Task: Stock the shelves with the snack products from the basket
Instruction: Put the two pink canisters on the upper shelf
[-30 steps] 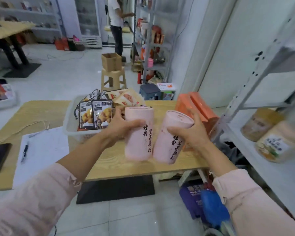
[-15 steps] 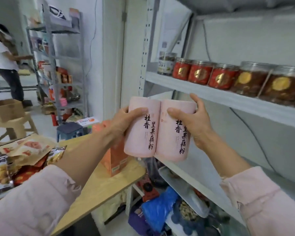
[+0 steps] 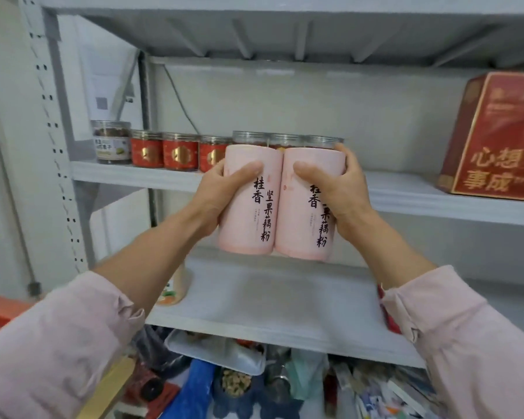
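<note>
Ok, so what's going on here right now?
A person in pale pink sleeves is stocking a grey metal shelf unit. The left grip holds one pink cardboard canister with black lettering. The right grip holds a matching second pink canister, and the two touch side by side. Both are held up in front of the upper shelf's red-labelled clear jars. Neither is set down yet.

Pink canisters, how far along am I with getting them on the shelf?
Done: jars and a red gift box already stand on the upper shelf. In hand: the left hand grips the left pink canister, the right hand the right pink canister, touching side by side, in front of the shelves. Left: setting both down; the basket is out of view, so what remains is unknown.
</note>
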